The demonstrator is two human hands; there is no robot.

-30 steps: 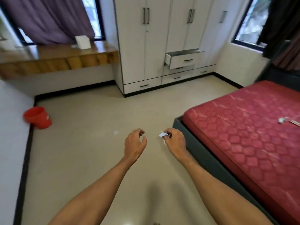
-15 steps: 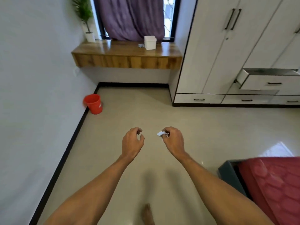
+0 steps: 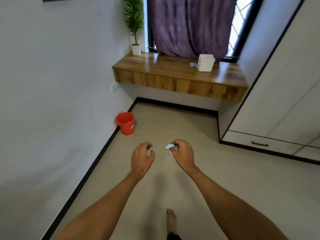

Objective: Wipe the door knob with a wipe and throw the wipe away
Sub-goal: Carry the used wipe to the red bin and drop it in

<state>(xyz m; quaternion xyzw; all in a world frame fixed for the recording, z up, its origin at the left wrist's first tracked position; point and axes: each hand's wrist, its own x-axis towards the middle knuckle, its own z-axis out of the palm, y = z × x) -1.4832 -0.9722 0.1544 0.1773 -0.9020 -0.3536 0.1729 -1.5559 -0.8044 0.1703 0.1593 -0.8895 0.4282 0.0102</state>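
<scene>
Head view. Left hand (image 3: 142,157): fingers loosely curled, holding nothing. Right hand (image 3: 183,153): fingertips pinch the crumpled white wipe (image 3: 169,146), which pokes out toward 9 o'clock. The two hands are near each other but apart, above the floor (image 3: 173,122).

Count: two hands, one wipe, one red bucket (image 3: 125,123) against the wall at 11 o'clock of the left hand, one white box (image 3: 206,62) and one plant (image 3: 134,23) on the shelf (image 3: 173,78) at 12 o'clock, one bare foot (image 3: 171,220) at 6 o'clock.

Versus 0.5 s ago: the bucket and shelf appear nearer, the bed corner is gone from view, and the grip on the wipe is unchanged.
</scene>
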